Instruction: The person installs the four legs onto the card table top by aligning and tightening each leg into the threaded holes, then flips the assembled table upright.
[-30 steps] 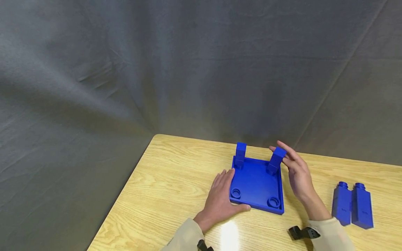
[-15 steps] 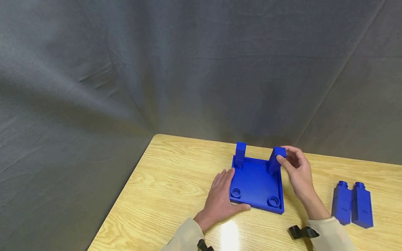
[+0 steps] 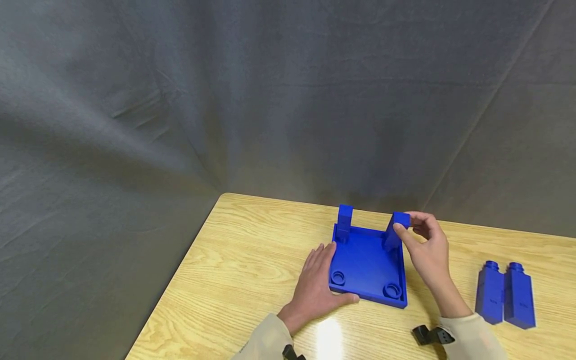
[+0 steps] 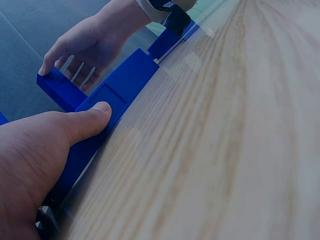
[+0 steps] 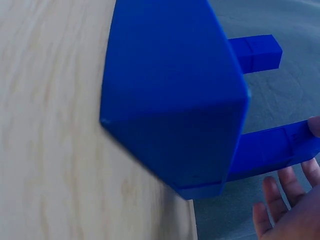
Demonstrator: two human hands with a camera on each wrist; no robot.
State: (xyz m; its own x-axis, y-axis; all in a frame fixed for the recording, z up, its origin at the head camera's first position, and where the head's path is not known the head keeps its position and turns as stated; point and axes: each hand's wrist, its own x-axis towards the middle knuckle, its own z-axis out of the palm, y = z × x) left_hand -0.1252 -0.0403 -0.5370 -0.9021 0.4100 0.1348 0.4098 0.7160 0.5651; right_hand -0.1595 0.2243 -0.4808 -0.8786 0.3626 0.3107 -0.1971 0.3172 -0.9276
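Note:
A blue square tray-like base (image 3: 365, 264) lies on the table, with a blue square leg (image 3: 345, 220) upright in its far left corner. At the far right corner stands another blue leg (image 3: 402, 218), whose upper end my right hand (image 3: 429, 255) pinches between thumb and fingers. My left hand (image 3: 312, 286) rests against the base's near left corner, fingers straight along the left side. Its thumb (image 4: 92, 121) presses on the near wall in the left wrist view. Round sockets (image 3: 392, 290) show in the two near corners.
Two loose blue legs (image 3: 489, 295) with threaded necks lie side by side at the right, beyond my right forearm. The wooden table (image 3: 234, 250) ends at the back against a grey curtain (image 3: 288, 125).
My right hand's fingers, stretched behind the far right leg before, have come round with the thumb to pinch it. The leg has turned a little. The left hand has stayed put.

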